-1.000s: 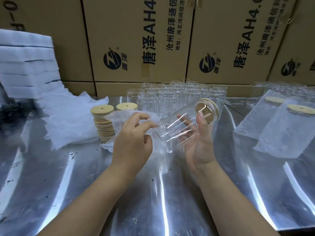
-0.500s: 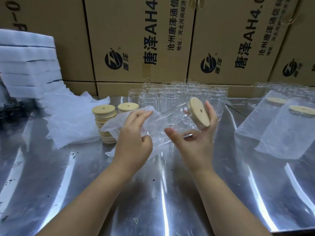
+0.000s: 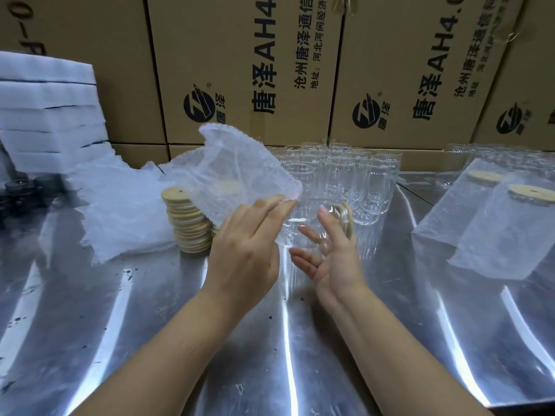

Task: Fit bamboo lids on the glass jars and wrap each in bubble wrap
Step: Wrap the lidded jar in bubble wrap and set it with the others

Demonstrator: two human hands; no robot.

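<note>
My left hand [image 3: 249, 244] pinches the edge of a bubble wrap bag [image 3: 237, 166] and holds it up over the table. My right hand [image 3: 330, 253] holds a glass jar [image 3: 303, 235] just right of it, the jar tilted on its side in the air. A bamboo lid [image 3: 348, 219] sits on the jar's right end. The bag's lower edge reaches the jar's left end; I cannot tell whether the jar is inside it. Two stacks of loose bamboo lids [image 3: 186, 223] stand behind my left hand, partly hidden by the bag.
Several empty glass jars [image 3: 354, 178] stand at the back centre. Wrapped, lidded jars [image 3: 495, 229] lie at the right. A pile of bubble wrap [image 3: 120, 205] and stacked white foam sheets [image 3: 45, 115] sit at the left. Cardboard boxes [image 3: 240, 70] wall the back of the steel table [image 3: 150, 325].
My left hand has lifted the bubble wrap bag up from beside the jar. My right hand has turned the jar, so its lid now shows edge-on, and lowered it slightly.
</note>
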